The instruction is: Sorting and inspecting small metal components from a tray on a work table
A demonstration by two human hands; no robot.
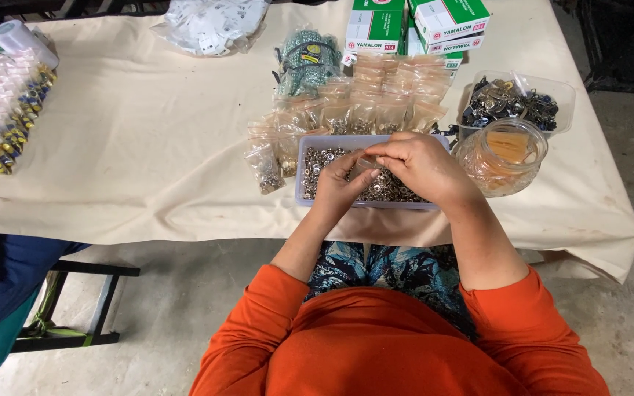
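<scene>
Clear small plastic bag (pixel 365 163) at frame centre, pinched between left hand (pixel 337 183) and right hand (pixel 418 165), both closed on it above a tray (pixel 304 170) of metal snaps.

Bare cloth (pixel 148 147) left of tray (pixel 301 176) — open; right blocked, glass jar (pixel 504 158) apparently close beside.

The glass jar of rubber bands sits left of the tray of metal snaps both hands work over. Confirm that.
Not quite. In the head view the glass jar sits right of the tray, not left. Both the left hand and right hand are over the tray.
</scene>
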